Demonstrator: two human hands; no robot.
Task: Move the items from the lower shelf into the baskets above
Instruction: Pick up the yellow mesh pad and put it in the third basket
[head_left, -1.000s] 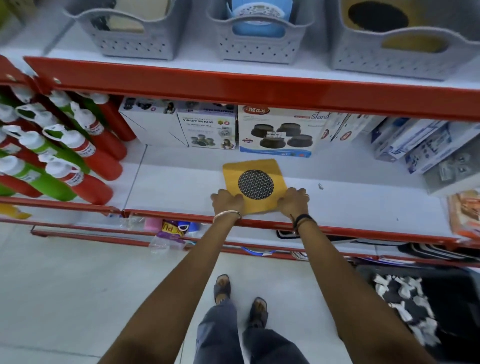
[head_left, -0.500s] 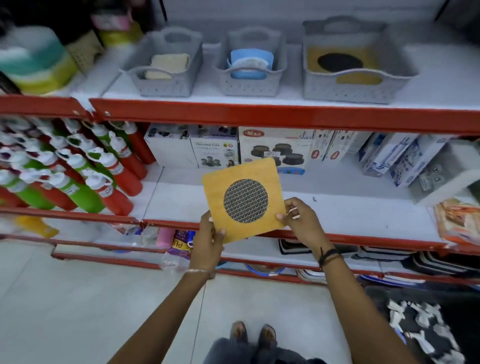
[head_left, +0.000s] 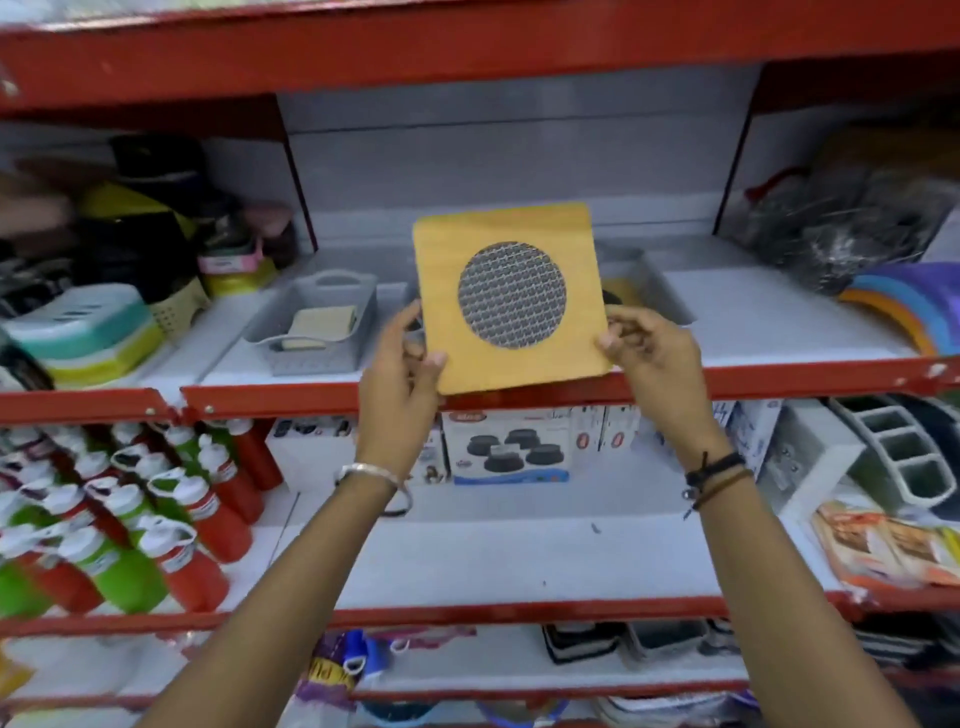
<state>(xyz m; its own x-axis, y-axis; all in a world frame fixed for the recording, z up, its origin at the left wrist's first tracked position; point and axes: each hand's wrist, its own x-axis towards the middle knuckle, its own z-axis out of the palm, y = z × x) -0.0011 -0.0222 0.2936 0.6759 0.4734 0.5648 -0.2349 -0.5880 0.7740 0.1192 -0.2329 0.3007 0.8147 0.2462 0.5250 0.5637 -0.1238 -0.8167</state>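
left grey basket (head_left: 317, 327): 1 pale pad inside | left hand (head_left: 400, 374) + right hand (head_left: 652, 358): fingers grasping 1 yellow mesh-centre trivet (head_left: 509, 296), upright, above upper shelf (head_left: 779, 376) edge | right grey basket (head_left: 660, 291): yellow item inside, mostly hidden

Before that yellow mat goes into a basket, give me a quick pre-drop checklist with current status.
1. Grip: left hand and right hand each pinch a lower side edge of the yellow mat: ok.
2. Mat raised to the basket shelf level: ok.
3. Matching basket: the right basket shows something yellow inside, mostly hidden behind the mat: cannot tell.
4. Room in that basket: cannot tell.
5. Left basket holds a pale pad, not a match: ok to skip.
6. Mat over the basket opening: not ok; it is upright, in front of the shelf.
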